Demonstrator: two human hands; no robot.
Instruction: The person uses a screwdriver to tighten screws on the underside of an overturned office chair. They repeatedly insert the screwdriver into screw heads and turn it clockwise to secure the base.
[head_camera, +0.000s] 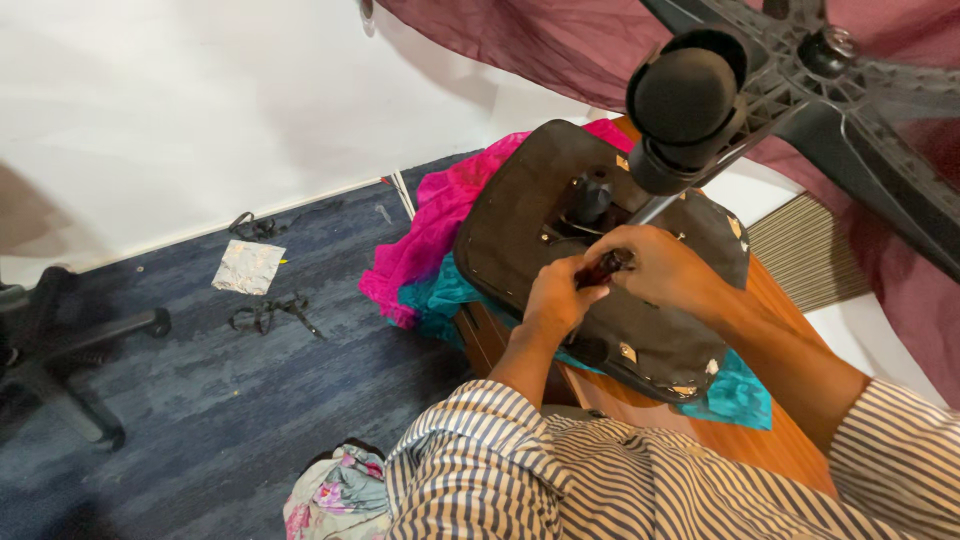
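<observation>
A short dark tool handle (603, 268) is gripped between both hands over the underside of an upturned chair seat (520, 240). The left hand (553, 300) is closed around the handle's lower, near end; the right hand (660, 268) is curled over its upper, far end, fingers wrapped down. The long axis of the handle is seen to run from lower left to upper right, towards the seat's central mechanism (590, 195); its working tip is hidden beneath the right hand, so the kind of tool cannot be told. The seat is laid face down, its black underside upward, on teal cloth (735, 395) and bright pink cloth (430, 235), which are spread over a wooden table (770, 440). The chair's gas column (655, 208) is directed up and to the right, ending in the star base (860, 110) with one castor (685, 95); the base is cut off by the upper and right edges. Striped sleeves (500, 470) are shown in the foreground. On the dark blue carpet (200, 400) lie a sheet of foil (248, 266) and black straps (270, 312), whose detail is hard to make out. A second chair base (60, 350) is cut off at the left.
</observation>
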